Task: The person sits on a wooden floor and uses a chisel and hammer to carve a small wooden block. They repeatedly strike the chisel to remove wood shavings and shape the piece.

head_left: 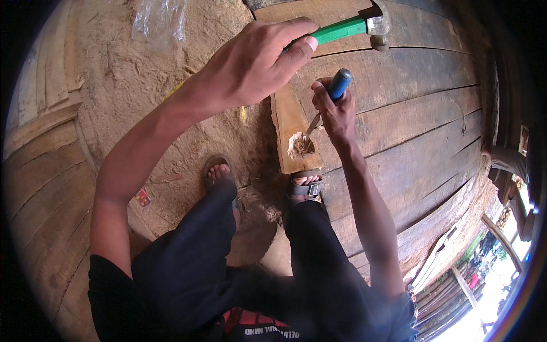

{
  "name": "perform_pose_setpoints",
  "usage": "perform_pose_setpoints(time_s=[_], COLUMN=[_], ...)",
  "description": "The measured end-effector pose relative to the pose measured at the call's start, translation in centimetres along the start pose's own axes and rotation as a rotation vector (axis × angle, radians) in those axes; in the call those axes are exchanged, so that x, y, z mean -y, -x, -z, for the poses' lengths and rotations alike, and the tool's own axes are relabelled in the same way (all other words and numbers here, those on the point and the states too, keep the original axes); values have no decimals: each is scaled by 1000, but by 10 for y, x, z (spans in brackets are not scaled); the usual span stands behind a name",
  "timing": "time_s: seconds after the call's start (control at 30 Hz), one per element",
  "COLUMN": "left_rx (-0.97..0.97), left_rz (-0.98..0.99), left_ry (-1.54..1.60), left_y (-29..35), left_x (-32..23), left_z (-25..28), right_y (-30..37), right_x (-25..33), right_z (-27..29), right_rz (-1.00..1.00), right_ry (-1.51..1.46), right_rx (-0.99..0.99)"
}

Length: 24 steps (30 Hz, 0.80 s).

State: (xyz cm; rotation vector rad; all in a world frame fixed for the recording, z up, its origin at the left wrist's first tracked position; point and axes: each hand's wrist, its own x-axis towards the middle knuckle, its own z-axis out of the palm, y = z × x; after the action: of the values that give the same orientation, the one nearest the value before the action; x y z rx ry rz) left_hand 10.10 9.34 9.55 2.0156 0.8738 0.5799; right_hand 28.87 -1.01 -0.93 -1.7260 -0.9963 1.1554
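Observation:
My left hand (256, 62) is closed round the green handle of a claw hammer (342, 30), raised high with its metal head pointing right. Below and to the right, my right hand (337, 114) grips a chisel (339, 84) by its blue handle. The chisel slants down to the left, and its blade tip meets the edge of a rough hollow (300, 146) cut near the close end of a wooden beam (289, 111). Loose chips and fibres lie in the hollow. My left hand and forearm cover part of the hammer's handle and the ground behind.
Wide planks (410, 108) lie to the right of the beam. My sandalled right foot (306, 183) is against the beam's near end; my left foot (218, 171) stands on dusty ground (171, 137). Clear plastic (159, 20) lies at the far left. Another person's arm (509, 159) shows at the right edge.

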Motion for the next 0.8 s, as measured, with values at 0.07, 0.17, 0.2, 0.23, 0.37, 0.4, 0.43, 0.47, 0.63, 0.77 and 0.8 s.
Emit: perform_pose_setpoints(time_s=[0.07,0.17,0.2,0.23,0.37,0.4,0.43,0.47,0.63,0.77,0.8], left_rx=[139,209,213,119,-54,-73,-91,152,42,154,100], left_rz=[0,65,102,45,-151,-263,-374,-76,4,-33,-20], left_ry=[-118,-235,-260,-221,-165,-271,-379,-353,-45,-198,-152], left_y=[5,-4,-7,-7,-1,2,4,2,3,7,7], left_x=[12,6,3,5,22,19,17,15,6,13,12], left_z=[-1,7,8,8,-2,-6,-8,-4,0,-2,-1], right_y=[0,-2,0,1,1,2,2,3,-1,-6,-5], right_x=[-2,-1,-1,-1,0,0,0,2,-1,-9,-11], right_z=[1,3,4,3,0,0,0,0,-2,3,3], right_rz=[2,7,2,-4,4,11,15,19,-12,-28,-41], right_ry=[-14,-45,-57,-38,10,18,33,48,39,-48,-67], right_rx=[-16,-18,-14,-17,-17,-18,-22,-26,-42,-43,-45])
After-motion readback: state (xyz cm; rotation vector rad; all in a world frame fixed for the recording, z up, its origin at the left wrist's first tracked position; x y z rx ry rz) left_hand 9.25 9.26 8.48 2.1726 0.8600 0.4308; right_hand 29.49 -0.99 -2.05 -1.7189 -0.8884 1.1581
